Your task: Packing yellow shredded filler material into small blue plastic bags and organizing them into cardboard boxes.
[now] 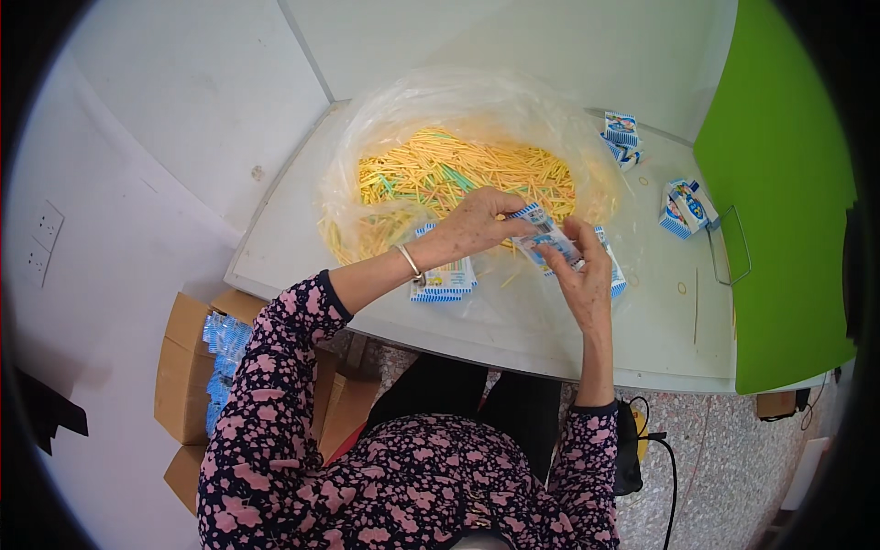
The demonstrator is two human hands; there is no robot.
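Observation:
Both my hands hold a small blue and white packet [543, 236] over the grey table [513, 330]. My left hand [481, 220] pinches its upper end, and a bangle sits on that wrist. My right hand [587, 275] grips its lower end from the right. Just behind them lies a heap of thin yellow and green sticks [458, 174] on a clear plastic bag [477, 101]. A stack of flat blue and white packets [445, 280] lies under my left wrist, and more packets [614, 270] lie behind my right hand.
Folded blue and white packets lie at the far right [621, 137] and further right [687, 206]. A green panel [779, 183] stands at the table's right. An open cardboard box [183, 367] with blue packets sits on the floor, left. Rubber bands [681, 287] dot the table.

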